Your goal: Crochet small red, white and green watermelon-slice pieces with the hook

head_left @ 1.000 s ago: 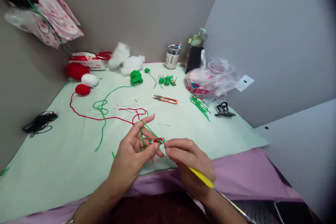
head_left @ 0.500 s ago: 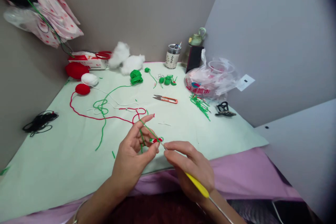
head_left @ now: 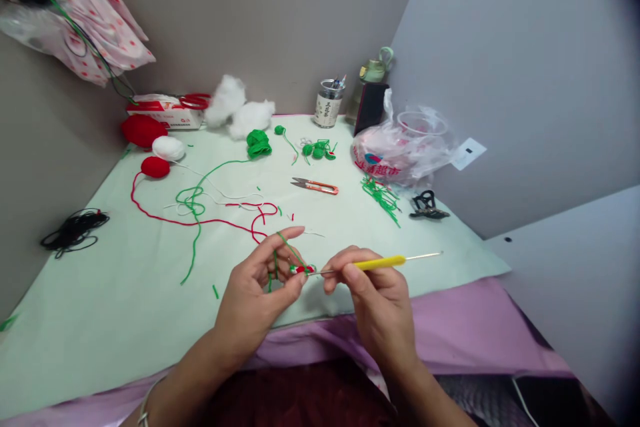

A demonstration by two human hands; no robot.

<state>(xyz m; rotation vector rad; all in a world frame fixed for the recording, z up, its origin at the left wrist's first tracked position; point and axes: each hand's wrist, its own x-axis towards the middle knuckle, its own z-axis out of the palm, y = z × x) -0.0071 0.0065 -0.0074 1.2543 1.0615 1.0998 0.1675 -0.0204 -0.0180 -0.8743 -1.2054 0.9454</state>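
Between thumb and fingers, my left hand (head_left: 265,280) pinches a small red, white and green crocheted piece (head_left: 303,269). Green yarn (head_left: 291,247) runs from that piece over my raised left index finger. My right hand (head_left: 377,293) grips a crochet hook with a yellow handle (head_left: 383,263), held nearly level. Its thin metal tip meets the piece at the right side of my left thumb, and the other metal end points right. Exactly how the tip sits in the stitches is too small to tell.
Orange-handled thread snips (head_left: 315,186) lie beyond my hands. A green yarn ball (head_left: 259,144), red yarn ball (head_left: 155,167) and white yarn ball (head_left: 169,148) are farther left. Green yarn scraps (head_left: 381,199), a plastic bag (head_left: 395,153) and a black clip (head_left: 428,205) are right.
My right hand has turned, swinging the yellow handle up from below the palm to nearly level above the fingers. My left hand has shifted slightly, still holding the piece.
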